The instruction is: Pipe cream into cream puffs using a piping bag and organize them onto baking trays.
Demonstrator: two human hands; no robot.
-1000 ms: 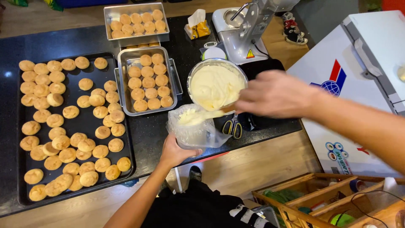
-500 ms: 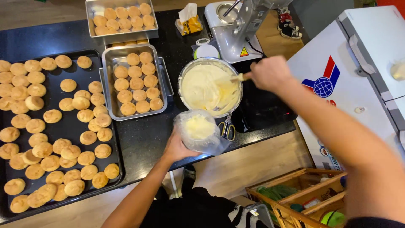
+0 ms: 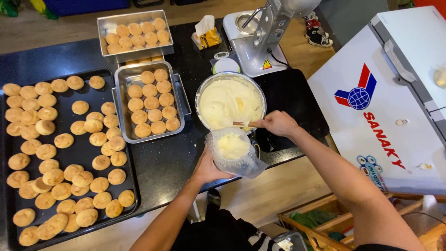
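Observation:
A steel mixing bowl (image 3: 200,89) full of pale yellow cream stands on the black counter. My right hand (image 3: 278,123) grips a spatula (image 3: 241,124) whose blade is dipped into the cream at the bowl's near edge. Just in front of the bowl, my left hand (image 3: 207,168) holds up a clear plastic piping bag (image 3: 232,149), its mouth folded open and partly filled with cream.
A black tray (image 3: 83,155) with several small baked puffs lies at the left. Two steel pans of puffs (image 3: 121,104) (image 3: 103,24) sit behind. A stand mixer (image 3: 260,42) and tissue box (image 3: 206,36) are at the back. A white chest freezer (image 3: 395,93) stands at right, a wooden crate (image 3: 316,223) below.
My right hand went from over the bag back to the bowl and now dips the spatula into the cream. The bag holds more cream than before.

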